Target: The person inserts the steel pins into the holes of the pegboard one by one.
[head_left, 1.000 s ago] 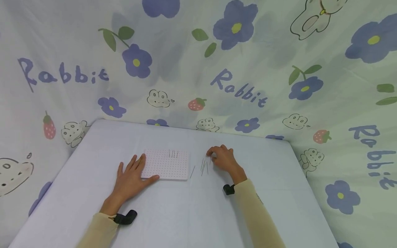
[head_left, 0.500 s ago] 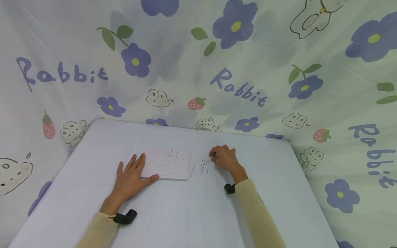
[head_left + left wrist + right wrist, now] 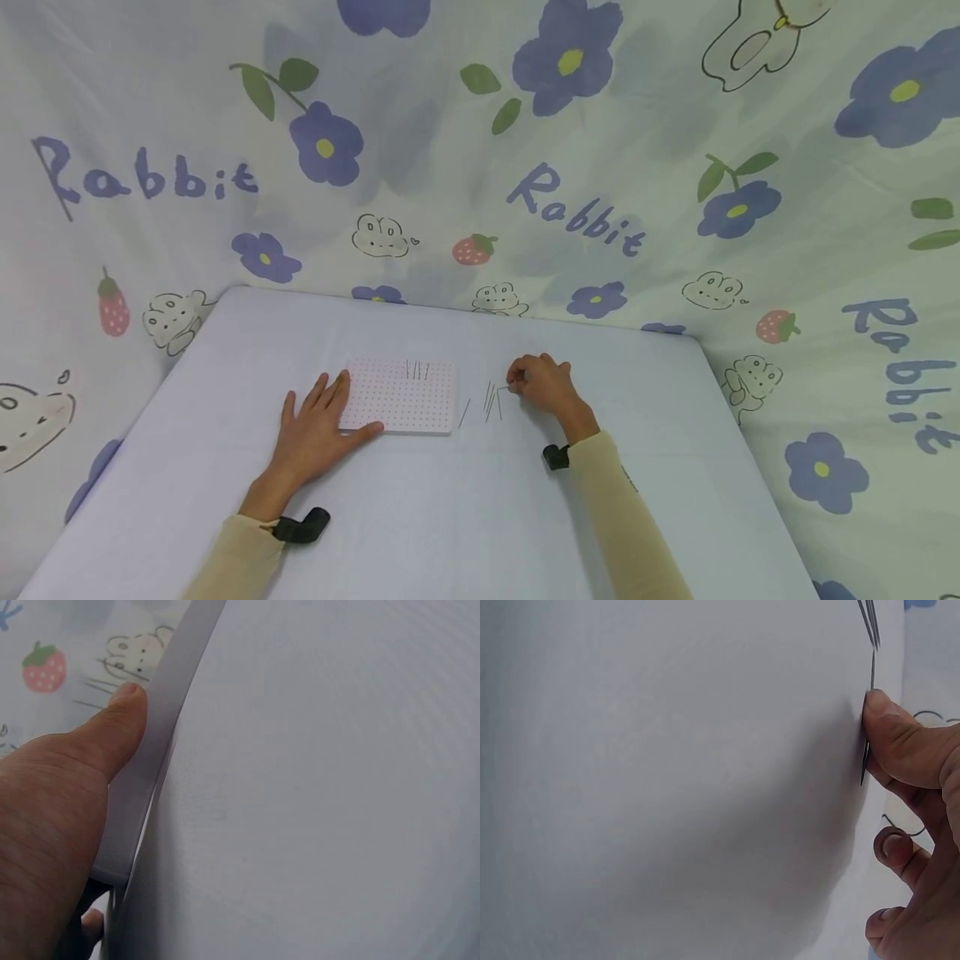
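A white board [image 3: 397, 404] with a grid of small holes lies on the table. Several thin needles [image 3: 417, 370] stand in its far rows, right of the middle. My left hand [image 3: 311, 433] rests against the board's left side with straight, spread fingers, its thumb along the near edge. To the right of the board, my right hand [image 3: 546, 387] pinches one needle [image 3: 865, 761] between thumb and index finger, close over the table. The held needle points left in the head view. Loose needles [image 3: 491, 402] lie just left of that hand.
A single needle [image 3: 465, 413] lies apart, near the board's right edge. The white table [image 3: 420, 517] meets a printed fabric backdrop [image 3: 420, 183] at its back and sides. Black wrist cameras [image 3: 302, 527] sit on both wrists.
The needle at my right fingertips was lying on the table beside the others; it is now pinched and turned nearly sideways. My right hand shifted slightly right. My left hand stays in place.
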Tool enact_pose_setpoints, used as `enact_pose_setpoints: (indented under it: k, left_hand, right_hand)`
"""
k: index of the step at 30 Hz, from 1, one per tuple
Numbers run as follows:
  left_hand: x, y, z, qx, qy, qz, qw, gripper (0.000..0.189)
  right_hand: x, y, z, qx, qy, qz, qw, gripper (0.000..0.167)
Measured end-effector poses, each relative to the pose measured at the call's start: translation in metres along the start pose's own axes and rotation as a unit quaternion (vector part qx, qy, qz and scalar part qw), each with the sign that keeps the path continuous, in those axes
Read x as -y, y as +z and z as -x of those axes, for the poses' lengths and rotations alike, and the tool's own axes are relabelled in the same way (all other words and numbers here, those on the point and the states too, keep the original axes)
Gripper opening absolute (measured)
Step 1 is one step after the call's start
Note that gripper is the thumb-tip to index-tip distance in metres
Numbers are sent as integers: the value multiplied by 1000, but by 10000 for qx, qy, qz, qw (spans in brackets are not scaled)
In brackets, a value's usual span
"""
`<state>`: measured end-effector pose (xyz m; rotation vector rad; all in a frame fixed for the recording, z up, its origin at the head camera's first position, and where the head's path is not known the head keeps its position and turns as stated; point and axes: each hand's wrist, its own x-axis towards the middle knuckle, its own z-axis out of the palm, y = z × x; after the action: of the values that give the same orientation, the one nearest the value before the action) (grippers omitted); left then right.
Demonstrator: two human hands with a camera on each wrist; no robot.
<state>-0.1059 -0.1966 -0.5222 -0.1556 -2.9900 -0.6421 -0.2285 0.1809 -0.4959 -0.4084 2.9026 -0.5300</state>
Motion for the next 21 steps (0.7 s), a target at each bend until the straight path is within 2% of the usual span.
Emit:
enact_pose_setpoints:
  k: [9,16,21]
  left_hand:
    - [-1,0,1,-22,-6,28,10000,114]
    - [-1,-1,1,-33,17,29,10000,113]
    - [-1,-1,1,-36,15,17,10000,113]
  right_hand:
    - [7,0,3,-40,15,270,9996,5]
    - [10,3,3,-236,-28,557,9982,18]
    - [11,5,4,-247,38,569,9981,20]
